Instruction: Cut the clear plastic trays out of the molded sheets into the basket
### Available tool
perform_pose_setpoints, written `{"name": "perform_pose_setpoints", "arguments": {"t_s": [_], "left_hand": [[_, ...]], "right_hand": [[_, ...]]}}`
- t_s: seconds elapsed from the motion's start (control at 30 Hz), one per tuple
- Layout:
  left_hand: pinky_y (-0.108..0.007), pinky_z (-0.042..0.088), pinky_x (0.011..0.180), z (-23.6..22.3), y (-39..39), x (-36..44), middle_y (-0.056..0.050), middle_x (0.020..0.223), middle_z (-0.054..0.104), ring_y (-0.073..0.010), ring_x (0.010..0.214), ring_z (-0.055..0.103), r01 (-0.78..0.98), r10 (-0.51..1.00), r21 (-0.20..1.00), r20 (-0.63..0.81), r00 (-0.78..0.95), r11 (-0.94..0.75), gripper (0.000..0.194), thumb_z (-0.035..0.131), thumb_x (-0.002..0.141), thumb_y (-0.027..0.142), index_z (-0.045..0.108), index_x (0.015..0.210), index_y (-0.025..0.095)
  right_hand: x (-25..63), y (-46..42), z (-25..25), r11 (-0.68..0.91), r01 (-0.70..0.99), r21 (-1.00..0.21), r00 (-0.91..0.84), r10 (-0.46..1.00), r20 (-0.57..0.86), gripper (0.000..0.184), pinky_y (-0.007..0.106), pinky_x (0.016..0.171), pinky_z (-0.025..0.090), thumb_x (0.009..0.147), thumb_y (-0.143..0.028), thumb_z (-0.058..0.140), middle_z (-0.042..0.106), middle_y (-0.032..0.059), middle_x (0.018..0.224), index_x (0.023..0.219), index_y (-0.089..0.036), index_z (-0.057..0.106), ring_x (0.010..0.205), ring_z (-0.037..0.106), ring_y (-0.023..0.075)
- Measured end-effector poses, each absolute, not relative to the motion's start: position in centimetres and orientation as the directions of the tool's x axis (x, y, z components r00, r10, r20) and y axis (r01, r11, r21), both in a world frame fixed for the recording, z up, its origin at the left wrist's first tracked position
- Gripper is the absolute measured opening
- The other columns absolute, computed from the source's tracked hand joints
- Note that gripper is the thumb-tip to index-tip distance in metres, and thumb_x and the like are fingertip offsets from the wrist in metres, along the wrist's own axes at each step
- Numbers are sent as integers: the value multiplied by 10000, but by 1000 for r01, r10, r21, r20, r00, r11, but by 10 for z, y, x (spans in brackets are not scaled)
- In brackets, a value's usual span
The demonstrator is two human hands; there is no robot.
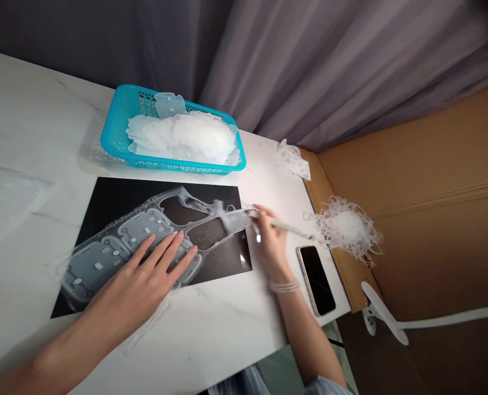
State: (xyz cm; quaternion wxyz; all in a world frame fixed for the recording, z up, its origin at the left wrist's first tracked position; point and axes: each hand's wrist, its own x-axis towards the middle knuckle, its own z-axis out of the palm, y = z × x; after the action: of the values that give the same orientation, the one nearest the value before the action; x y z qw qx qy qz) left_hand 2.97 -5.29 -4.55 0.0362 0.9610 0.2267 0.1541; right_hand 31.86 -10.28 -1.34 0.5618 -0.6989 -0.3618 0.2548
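A translucent plastic sheet [139, 230] with die-cut rounded pieces lies on a black mat [116, 189]. My left hand [149, 277] rests flat on it, fingers spread over the cut pieces. Toward the sheet's right end, the pieces are gone and thin frame loops surround openings. There my right hand [272, 241] is closed around a slim pale pen-like tool [291, 226], whose exact kind is blurred. Just left of its fingertips, a smeared translucent flap [234, 220] overlaps the frame; I cannot tell whether the fingers touch it.
Behind the mat stands a blue plastic basket [174, 163] heaped with translucent pieces [186, 134]. A phone [317, 281] lies right of my right hand. Stringy plastic scrap [349, 227] hangs by the cardboard [425, 186], and a crumpled cut-out sheet [294, 159] lies at the back right.
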Motion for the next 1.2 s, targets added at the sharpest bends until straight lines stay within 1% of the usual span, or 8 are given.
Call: {"name": "perform_pose_setpoints", "arguments": {"t_s": [0.13, 0.27, 0.4, 0.47, 0.57, 0.77, 0.97, 1.2], "left_hand": [[-617, 308, 1133, -41, -51, 29, -246, 1536, 392, -392, 1403, 415, 415, 439, 147, 235, 867, -898, 670, 353, 862, -25, 438, 1496, 173], [-577, 304, 1157, -20, -47, 38, -193, 1453, 529, -369, 1379, 454, 416, 554, 483, 187, 811, -771, 497, 427, 907, 102, 595, 1372, 160], [-475, 455, 1067, 15, -36, 60, -141, 1263, 681, -315, 1212, 608, 291, 718, 957, -201, 666, -2, 464, 460, 960, 461, 667, 1263, 176], [-451, 541, 941, 26, -29, 71, -164, 1125, 733, -319, 1074, 681, 155, 536, 838, -465, 705, 523, 613, 395, 942, 609, 693, 1196, 137], [-366, 572, 838, 28, -22, 78, -159, 1043, 756, -292, 980, 715, 52, 381, 597, -573, 725, 801, 591, 504, 891, 634, 729, 1078, 120], [-337, 538, 915, 14, -26, 69, -120, 1034, 770, -253, 999, 719, 124, 487, 748, -539, 687, 652, 356, 740, 811, 370, 710, 1088, 149], [-311, 514, 844, 12, -28, 71, -77, 983, 766, -240, 962, 694, 264, 633, 906, -421, 650, 331, 299, 652, 867, 416, 731, 986, 154], [-298, 485, 790, 14, -41, 76, -37, 937, 776, -245, 878, 689, 392, 817, 917, -169, 552, -76, 214, 623, 876, 344, 778, 947, 214]], "right_hand": [[365, -113, 8, -78, 135, -988, 701, 712, 39, 319, 337, 854, 567, 931, -495, 564, 706, 122, 1056, 1030, -210, 667, 1039, 703, 236], [338, -118, 25, -54, 73, -996, 659, 752, 7, 266, 398, 870, 578, 928, -455, 607, 729, 80, 1004, 1008, -218, 698, 956, 726, 233], [284, -124, 47, 30, 227, -974, 490, 860, 140, 242, 432, 933, 552, 969, -391, 570, 749, 71, 1074, 1037, -247, 752, 1008, 703, 226], [266, -129, 59, 118, 293, -949, 175, 969, 174, 244, 445, 982, 520, 970, -371, 578, 748, 71, 1133, 1103, -272, 757, 1101, 671, 242], [255, -137, 72, 174, 225, -959, -185, 974, 133, 364, 484, 1089, 422, 999, -466, 489, 683, 69, 1297, 1188, -272, 731, 1273, 569, 266], [267, -120, 60, -152, 439, -886, 271, 962, -30, 489, 293, 687, 443, 1033, -450, 370, 664, 18, 740, 799, -197, 717, 707, 589, 156], [253, -90, 32, -243, 482, -842, 112, 970, -216, 226, 241, 576, 349, 898, -305, 571, 602, -17, 660, 786, -172, 716, 596, 494, 116], [243, -91, 21, -226, 659, -717, 189, 973, -133, 193, 254, 548, 276, 893, -244, 514, 530, -23, 595, 751, -202, 637, 535, 416, 128]]}}
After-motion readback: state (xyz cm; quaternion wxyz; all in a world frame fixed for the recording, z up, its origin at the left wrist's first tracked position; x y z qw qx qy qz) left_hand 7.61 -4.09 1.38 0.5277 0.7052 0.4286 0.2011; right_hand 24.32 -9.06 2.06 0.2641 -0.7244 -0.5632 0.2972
